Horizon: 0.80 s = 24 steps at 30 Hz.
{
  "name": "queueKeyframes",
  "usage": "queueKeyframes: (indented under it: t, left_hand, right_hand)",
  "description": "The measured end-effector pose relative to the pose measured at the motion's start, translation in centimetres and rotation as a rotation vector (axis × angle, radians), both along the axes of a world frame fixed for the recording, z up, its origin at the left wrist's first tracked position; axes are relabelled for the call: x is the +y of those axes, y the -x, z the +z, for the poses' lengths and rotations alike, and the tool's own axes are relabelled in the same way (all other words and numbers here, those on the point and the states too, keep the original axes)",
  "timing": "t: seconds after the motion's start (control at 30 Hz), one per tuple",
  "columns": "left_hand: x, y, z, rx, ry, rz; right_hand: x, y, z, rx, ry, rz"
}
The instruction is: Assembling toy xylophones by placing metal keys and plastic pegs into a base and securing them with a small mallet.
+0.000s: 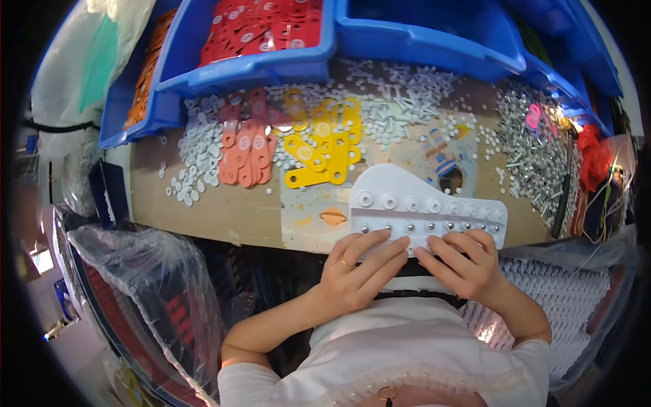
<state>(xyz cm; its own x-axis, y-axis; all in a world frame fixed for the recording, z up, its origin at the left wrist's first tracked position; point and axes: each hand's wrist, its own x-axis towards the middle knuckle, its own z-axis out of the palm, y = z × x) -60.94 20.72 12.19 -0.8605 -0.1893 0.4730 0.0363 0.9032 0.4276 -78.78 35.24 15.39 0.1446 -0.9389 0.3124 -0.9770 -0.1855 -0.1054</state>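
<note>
The board (427, 216) runs left-right, tall end left. Left hand (351, 278) and right hand (472, 268) touch it, fingers parted; whether clamped, I can't tell.

White short-sleeved top (413, 339), thin gold ring (347, 264)

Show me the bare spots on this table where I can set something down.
The widest bare patch of table is front left, bordered by white rings, coral strips and the front edge. A smaller one lies between the yellow strips, the white board and the left hand. Crowded: along the blue bins, and far right among the metal pieces.
</note>
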Motion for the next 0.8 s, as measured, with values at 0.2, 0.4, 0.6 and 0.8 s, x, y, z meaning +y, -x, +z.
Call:
queueKeyframes:
  t: [0.2, 0.4, 0.6, 0.8]
  left_hand:
    - [-3.6, 0.3, 1.3, 0.101, -0.098, 0.009]
    - [-19.4, 0.9, 2.2, -0.124, 0.107, 0.660]
    - [-22.2, 1.9, -0.8, -0.273, 0.170, 0.654]
    - [-19.1, -2.6, 3.8, 0.104, -0.072, 0.860]
  right_hand:
    - [-0.9, 0.7, 0.5, -0.180, 0.053, 0.018]
    - [-10.4, 1.4, 2.1, -0.256, 0.022, 0.074]
    - [-19.6, -0.1, -0.7, -0.386, -0.023, 0.144]
    - [-26.5, -2.8, -1.7, -0.368, -0.070, 0.159]
